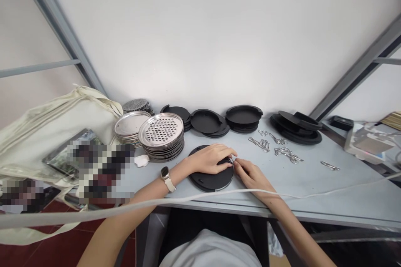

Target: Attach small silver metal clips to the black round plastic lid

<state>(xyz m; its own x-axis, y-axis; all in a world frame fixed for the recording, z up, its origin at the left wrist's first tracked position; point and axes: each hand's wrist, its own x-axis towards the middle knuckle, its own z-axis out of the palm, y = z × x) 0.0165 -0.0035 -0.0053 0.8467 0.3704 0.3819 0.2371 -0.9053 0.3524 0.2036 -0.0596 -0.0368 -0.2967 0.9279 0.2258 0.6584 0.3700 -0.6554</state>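
A round black plate (209, 181) lies flat on the table in front of me. My left hand (211, 158) spreads over its top, the fingertips bent at its right rim and holding it. At that same rim, my right hand (249, 173) is closed in a pinch on a small metal wire clip (231, 159), largely hidden by the fingers. Loose silver wire clips lie to the right in small groups: one group (260, 144), another (288, 154), and a few apart (330, 166).
Behind my left arm stand stacked round metal grater discs (161, 129) and metal plates (131, 124). Black round trays (206, 122) line the wall, more black parts (296, 127) right. A white cable (188, 197) crosses before me. A cream bag (78, 108) sits left, a clear box (371, 142) right.
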